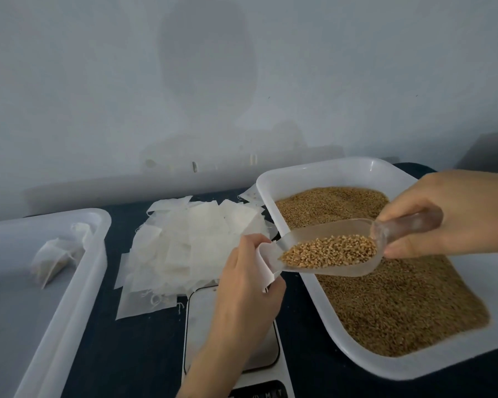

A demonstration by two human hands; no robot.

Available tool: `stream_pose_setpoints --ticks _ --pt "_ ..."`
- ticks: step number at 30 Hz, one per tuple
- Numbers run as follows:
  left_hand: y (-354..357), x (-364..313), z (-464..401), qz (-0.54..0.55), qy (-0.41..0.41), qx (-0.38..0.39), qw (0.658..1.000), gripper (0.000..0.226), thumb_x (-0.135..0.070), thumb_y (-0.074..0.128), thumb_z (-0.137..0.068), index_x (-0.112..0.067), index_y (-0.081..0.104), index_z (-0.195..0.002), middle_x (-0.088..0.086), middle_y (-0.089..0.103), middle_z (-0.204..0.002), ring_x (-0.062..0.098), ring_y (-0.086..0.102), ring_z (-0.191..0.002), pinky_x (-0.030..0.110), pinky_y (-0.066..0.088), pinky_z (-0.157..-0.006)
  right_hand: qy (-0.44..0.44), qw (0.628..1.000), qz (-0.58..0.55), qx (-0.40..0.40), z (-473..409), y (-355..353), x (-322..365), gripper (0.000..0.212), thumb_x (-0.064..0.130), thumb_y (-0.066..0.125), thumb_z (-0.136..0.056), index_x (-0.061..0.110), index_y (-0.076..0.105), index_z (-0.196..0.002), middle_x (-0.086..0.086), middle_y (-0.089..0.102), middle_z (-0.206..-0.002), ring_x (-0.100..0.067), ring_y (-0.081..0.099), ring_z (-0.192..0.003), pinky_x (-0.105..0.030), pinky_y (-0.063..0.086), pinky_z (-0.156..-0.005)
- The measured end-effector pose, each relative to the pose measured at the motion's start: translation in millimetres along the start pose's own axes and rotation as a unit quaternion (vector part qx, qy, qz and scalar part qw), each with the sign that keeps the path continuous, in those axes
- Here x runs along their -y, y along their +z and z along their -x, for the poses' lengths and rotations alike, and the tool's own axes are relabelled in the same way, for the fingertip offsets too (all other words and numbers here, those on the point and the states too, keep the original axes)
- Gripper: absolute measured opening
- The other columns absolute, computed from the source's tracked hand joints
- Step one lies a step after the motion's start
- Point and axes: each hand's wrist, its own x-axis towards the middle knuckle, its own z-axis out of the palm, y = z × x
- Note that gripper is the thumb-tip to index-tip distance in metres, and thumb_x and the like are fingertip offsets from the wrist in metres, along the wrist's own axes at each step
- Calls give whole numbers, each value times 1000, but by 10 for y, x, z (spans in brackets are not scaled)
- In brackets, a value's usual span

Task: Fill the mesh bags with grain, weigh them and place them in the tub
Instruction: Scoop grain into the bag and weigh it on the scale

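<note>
Grain (328, 251) sits in the scoop (322, 248) your right hand (454, 214) grips, at the bag (266, 261) your left hand (250, 282) pinches open over the scale (202, 326); the tub (41, 297) holds perhaps two filled bags, many empties (190, 248) left.
</note>
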Motion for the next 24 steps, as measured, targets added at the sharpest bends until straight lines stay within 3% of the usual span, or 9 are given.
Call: stream_pose_setpoints --ticks 3,7,12,24 --pt "22 -10 15 5 8 -2 1000 51 -11 64 -82 -50 35 -99 -19 56 -96 0 51 -92 16 41 -68 0 1000 18 5 -16 -49 78 44 80 49 -54 58 64 -89 36 64 -82 16 58 -78 -21 47 -69" --pt "46 -35 35 11 18 -4 1000 52 -9 64 -81 -49 36 -98 -21 55 -97 1 52 -92 17 42 -69 7 999 40 4 -18 -88 181 35 73 52 -57 59 63 -87 36 63 -77 16 57 -75 -18 47 -65" --pt "90 -41 70 14 22 -2 1000 53 -4 64 -80 -45 36 -99 -14 56 -97 5 54 -90 18 42 -68 20 997 80 -1 -43 -139 283 37 75 50 -53 60 62 -86 31 65 -79 10 59 -72 -26 54 -74" --pt "86 -19 128 38 15 5 999 52 -2 63 -84 -42 36 -102 -14 53 -104 2 50 -98 10 41 -72 29 996 84 -9 -72 -141 358 31 76 48 -46 66 57 -75 28 66 -72 3 65 -70 -31 57 -73"
